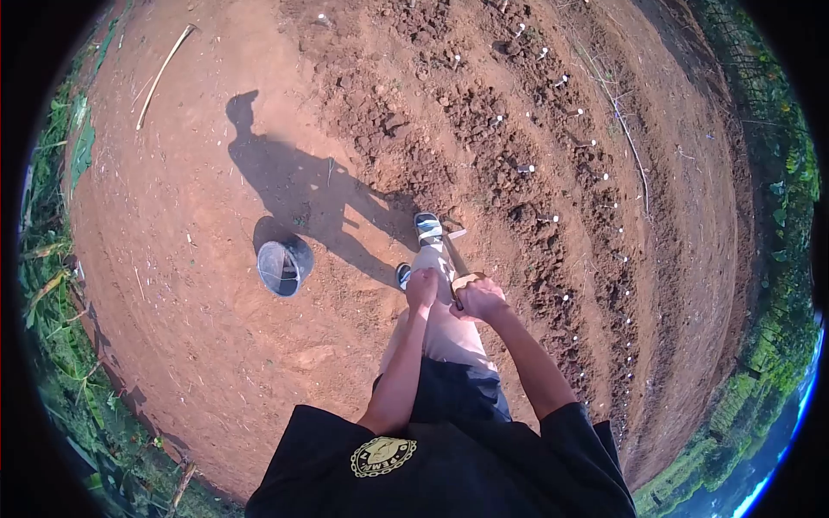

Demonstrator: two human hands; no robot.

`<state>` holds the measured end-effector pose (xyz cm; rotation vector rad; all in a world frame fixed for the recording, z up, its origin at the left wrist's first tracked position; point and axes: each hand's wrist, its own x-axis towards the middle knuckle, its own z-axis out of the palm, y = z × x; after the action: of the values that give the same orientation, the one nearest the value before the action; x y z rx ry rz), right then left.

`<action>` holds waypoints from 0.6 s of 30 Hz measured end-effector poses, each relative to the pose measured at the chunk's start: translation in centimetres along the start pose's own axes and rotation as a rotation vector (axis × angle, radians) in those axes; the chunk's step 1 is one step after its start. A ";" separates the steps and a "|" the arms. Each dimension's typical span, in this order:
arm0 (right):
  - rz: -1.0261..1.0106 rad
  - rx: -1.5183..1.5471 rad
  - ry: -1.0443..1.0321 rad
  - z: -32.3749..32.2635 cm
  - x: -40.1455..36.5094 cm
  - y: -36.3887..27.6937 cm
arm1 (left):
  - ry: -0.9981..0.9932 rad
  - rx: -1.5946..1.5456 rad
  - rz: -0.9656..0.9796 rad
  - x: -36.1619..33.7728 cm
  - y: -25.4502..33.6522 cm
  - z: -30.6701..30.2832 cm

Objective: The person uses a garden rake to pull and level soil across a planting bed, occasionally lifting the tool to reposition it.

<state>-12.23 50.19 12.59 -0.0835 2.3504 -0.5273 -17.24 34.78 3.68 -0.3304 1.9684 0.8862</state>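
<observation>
My right hand (482, 299) is closed round the wooden handle of what looks like a hoe (454, 256). The handle slants down past my right leg, and a pale crosswise piece shows at its lower end, beside my sandalled foot (428, 230) and the broken soil. My left hand (422, 287) is curled into a fist over my trouser leg, left of the handle and apart from the right hand. Whatever the left fingers might hold is hidden. On bare earth to the left stands a dark bucket (285, 266) with a thin wire handle.
Rows of dug, clumpy soil (479, 116) run along the right, with several short pale-topped stems (527, 169) standing in them. A long thin branch (635, 147) lies across the rows. A wooden pole (162, 78) lies at upper left. Green plants (86, 397) border the plot.
</observation>
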 end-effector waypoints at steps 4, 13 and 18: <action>0.031 0.053 -0.137 -0.2 -0.1 1.1 | -0.010 0.265 0.120 0.8 3.5 2.1; 0.085 0.188 -0.349 0.5 0.9 2.4 | -0.353 0.537 -0.097 7.7 0.6 12.2; -0.182 0.008 -0.019 7.7 0.8 2.6 | -0.290 0.276 -0.456 16.0 -11.7 19.3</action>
<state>-7.48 49.69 5.94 -0.2992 2.3352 -0.6205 -7.10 41.92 -21.06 -0.4393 1.6254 0.3419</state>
